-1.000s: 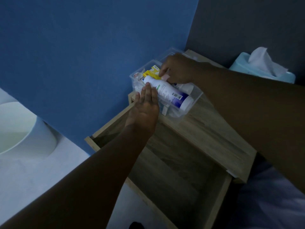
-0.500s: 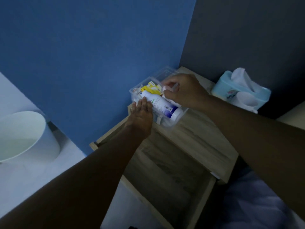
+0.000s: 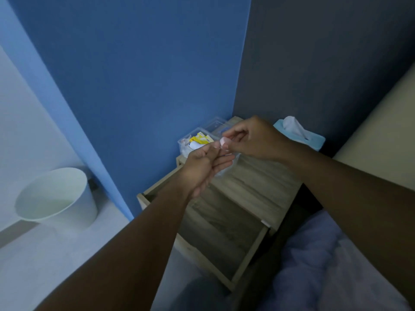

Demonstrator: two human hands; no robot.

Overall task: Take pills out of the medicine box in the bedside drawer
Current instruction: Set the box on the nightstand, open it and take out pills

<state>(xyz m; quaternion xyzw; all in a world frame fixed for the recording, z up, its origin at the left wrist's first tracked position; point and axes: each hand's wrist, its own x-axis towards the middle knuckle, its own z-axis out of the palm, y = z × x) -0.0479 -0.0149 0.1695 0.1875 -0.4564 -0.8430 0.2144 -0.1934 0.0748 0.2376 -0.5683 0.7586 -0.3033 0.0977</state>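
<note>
A clear plastic medicine box (image 3: pixel 190 138) stands on the wooden bedside table (image 3: pixel 258 182) against the blue wall, holding yellow packets (image 3: pixel 201 138) and a white bottle (image 3: pixel 195 145). Both hands are raised in front of the box. My right hand (image 3: pixel 253 139) pinches a small pale pink pill pack (image 3: pixel 224 142) between thumb and fingers. My left hand (image 3: pixel 205 169) is below it, palm turned up, fingertips touching the same pink item. The drawer (image 3: pixel 224 223) below is pulled out and looks bare inside.
A blue tissue box (image 3: pixel 301 134) with a white tissue sticking out stands at the table's back right. A white waste bin (image 3: pixel 58 196) is on the floor to the left. Bedding (image 3: pixel 325 254) lies at lower right, close to the drawer's corner.
My right hand lifted a small pink item out of the medicine box. My left hand left the white bottle and rose to meet it. The view pulled back.
</note>
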